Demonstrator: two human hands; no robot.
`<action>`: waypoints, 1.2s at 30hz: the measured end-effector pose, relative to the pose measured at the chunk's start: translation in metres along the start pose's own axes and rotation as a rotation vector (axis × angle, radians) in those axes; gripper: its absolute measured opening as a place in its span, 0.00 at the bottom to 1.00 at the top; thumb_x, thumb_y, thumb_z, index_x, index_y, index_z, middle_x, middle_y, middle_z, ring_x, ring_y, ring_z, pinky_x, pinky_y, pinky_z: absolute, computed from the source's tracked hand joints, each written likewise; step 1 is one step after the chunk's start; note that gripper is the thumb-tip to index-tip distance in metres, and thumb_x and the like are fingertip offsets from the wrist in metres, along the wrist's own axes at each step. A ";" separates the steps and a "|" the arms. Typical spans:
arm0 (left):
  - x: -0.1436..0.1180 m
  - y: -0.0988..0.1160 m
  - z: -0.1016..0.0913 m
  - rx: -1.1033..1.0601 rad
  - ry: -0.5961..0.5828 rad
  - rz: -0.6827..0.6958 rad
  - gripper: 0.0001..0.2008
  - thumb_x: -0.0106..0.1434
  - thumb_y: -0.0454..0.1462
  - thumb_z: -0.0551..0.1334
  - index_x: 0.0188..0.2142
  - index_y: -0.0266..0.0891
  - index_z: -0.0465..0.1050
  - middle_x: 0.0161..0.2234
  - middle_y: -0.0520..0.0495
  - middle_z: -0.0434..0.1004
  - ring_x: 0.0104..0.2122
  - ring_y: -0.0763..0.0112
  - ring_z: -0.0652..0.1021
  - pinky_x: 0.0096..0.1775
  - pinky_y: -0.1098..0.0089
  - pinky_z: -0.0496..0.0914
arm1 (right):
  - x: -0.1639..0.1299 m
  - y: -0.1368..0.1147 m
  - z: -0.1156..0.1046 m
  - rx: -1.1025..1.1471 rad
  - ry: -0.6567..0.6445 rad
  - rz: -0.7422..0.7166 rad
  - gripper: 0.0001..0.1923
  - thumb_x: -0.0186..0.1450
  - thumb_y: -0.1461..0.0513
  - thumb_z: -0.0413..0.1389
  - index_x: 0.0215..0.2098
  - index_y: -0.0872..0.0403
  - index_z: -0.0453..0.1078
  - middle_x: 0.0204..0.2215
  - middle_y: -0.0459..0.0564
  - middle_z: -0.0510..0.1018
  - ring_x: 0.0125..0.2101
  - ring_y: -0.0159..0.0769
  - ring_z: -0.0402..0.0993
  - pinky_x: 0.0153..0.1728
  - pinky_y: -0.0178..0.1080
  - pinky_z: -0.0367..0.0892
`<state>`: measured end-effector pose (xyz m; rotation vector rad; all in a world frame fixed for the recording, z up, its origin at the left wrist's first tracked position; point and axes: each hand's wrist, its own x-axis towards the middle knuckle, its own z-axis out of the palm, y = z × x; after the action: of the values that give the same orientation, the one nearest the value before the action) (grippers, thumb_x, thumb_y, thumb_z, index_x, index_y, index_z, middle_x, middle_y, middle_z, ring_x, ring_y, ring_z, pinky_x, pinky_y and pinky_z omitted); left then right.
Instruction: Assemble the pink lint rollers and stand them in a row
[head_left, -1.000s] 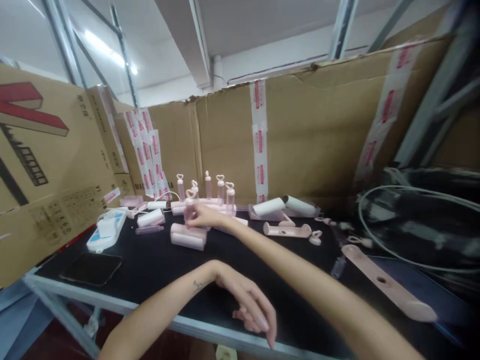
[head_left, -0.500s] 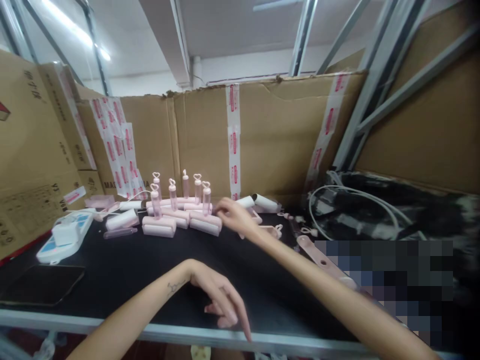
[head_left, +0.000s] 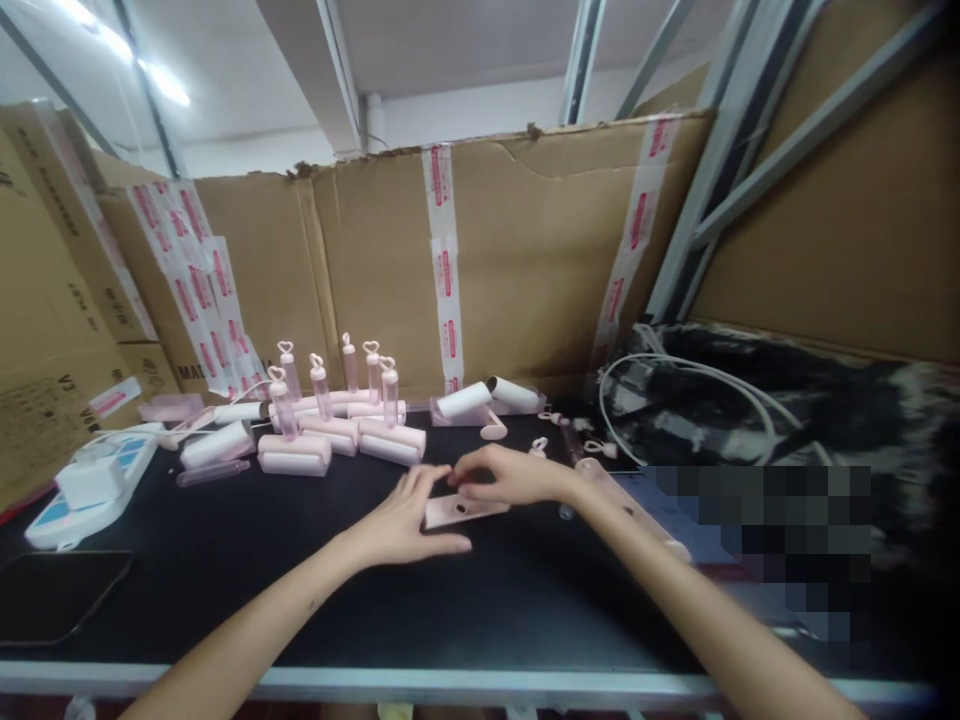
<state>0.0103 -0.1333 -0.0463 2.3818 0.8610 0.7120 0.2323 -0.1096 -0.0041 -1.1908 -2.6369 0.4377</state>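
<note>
Cardboard [head_left: 375, 270] backed the desk [head_left: 487, 620]; my left grip [head_left: 391, 522] lay spread around the pink holder [head_left: 475, 507]; whether my right grip [head_left: 514, 475] pinched it, I couldn't tell; uneven pressure risked tipping.

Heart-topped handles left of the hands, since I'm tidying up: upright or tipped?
Upright: all six handles stand on end, with their looped tops uppermost.

Black-topped bench [head_left: 210, 545] with pink rollers [head_left: 294, 455], a clear tube [head_left: 211, 474], white power strip [head_left: 141, 472] and dark phone [head_left: 64, 597].
</note>
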 end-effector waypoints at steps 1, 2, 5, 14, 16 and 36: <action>-0.001 0.001 0.001 0.052 -0.059 0.012 0.37 0.54 0.47 0.63 0.60 0.44 0.50 0.57 0.41 0.58 0.55 0.56 0.63 0.55 0.55 0.59 | 0.002 0.001 -0.001 0.013 0.048 0.000 0.14 0.62 0.59 0.48 0.37 0.53 0.74 0.33 0.47 0.79 0.33 0.34 0.74 0.36 0.32 0.66; -0.001 0.001 0.001 0.106 -0.103 0.020 0.31 0.56 0.45 0.61 0.58 0.45 0.54 0.55 0.42 0.63 0.53 0.57 0.67 0.53 0.56 0.61 | 0.006 0.005 -0.003 -0.013 0.143 0.031 0.14 0.63 0.60 0.47 0.38 0.54 0.73 0.35 0.48 0.79 0.35 0.35 0.74 0.38 0.33 0.66; -0.001 0.005 -0.002 0.259 -0.154 0.034 0.18 0.59 0.41 0.58 0.49 0.46 0.65 0.45 0.48 0.71 0.45 0.62 0.72 0.48 0.61 0.65 | 0.026 0.034 -0.010 -0.229 0.494 0.232 0.20 0.60 0.64 0.48 0.50 0.56 0.66 0.48 0.56 0.73 0.48 0.44 0.68 0.49 0.43 0.61; 0.001 0.008 -0.022 0.298 -0.161 -0.151 0.29 0.47 0.43 0.65 0.50 0.47 0.65 0.43 0.50 0.72 0.43 0.61 0.73 0.42 0.66 0.67 | 0.061 0.090 -0.032 -0.363 0.551 0.364 0.19 0.52 0.60 0.60 0.41 0.59 0.66 0.54 0.67 0.65 0.59 0.59 0.51 0.53 0.55 0.53; 0.002 0.005 -0.025 0.268 -0.203 -0.153 0.29 0.46 0.44 0.65 0.50 0.46 0.66 0.44 0.47 0.70 0.42 0.60 0.74 0.42 0.66 0.67 | 0.052 0.082 -0.034 -0.371 0.544 0.344 0.17 0.54 0.58 0.59 0.40 0.57 0.65 0.46 0.63 0.73 0.52 0.55 0.63 0.49 0.51 0.60; -0.010 -0.015 -0.071 0.273 -0.538 -0.472 0.27 0.42 0.43 0.67 0.43 0.43 0.66 0.31 0.54 0.72 0.28 0.69 0.73 0.27 0.74 0.62 | 0.042 0.024 -0.010 -0.163 0.478 0.177 0.17 0.67 0.59 0.43 0.49 0.54 0.66 0.48 0.55 0.69 0.49 0.40 0.67 0.48 0.41 0.62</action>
<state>-0.0465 -0.1102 -0.0067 2.2796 1.2562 -0.2374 0.2242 -0.0613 -0.0005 -1.3813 -2.1971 -0.0400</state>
